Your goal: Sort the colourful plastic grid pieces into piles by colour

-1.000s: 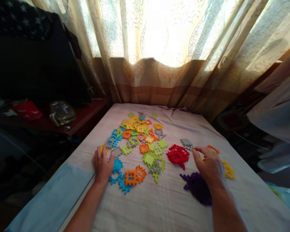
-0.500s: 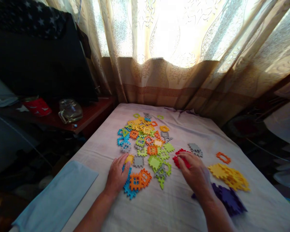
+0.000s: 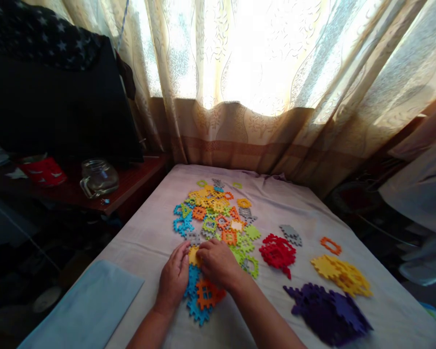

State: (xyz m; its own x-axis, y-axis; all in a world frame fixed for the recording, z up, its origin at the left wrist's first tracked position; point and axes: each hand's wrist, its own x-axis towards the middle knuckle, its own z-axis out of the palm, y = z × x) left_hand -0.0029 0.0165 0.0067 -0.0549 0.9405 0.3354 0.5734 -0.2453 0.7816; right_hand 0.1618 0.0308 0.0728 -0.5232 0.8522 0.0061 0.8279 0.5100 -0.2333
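Observation:
Beside a yellow interlocking plastic piece [image 3: 194,255], my left hand [image 3: 172,278] rests with its fingers extended and holds nothing visible. My right hand [image 3: 218,261] reaches over the same spot, fingers bent down and closed at the yellow piece's right edge; what they grip is hidden beneath them. Below the hands lie blue pieces [image 3: 199,310] and an orange window piece [image 3: 205,293], partly covered by the right hand. Green pieces [image 3: 253,265] show to its right. Beyond spreads a mixed pile with yellow pieces [image 3: 205,198] and a grey window piece [image 3: 193,238].
Sorted by colour on the right lie red pieces [image 3: 278,252], grey pieces [image 3: 290,234], yellow pieces [image 3: 343,274], purple pieces [image 3: 329,310] and an orange frame [image 3: 330,245]. A light blue cloth [image 3: 90,300] lies at left. A glass jug [image 3: 100,178] stands on the side table.
My right hand has left the red pieces and moved left to the pile beside my left hand. The red pieces are now uncovered. My left hand stays near the yellow piece.

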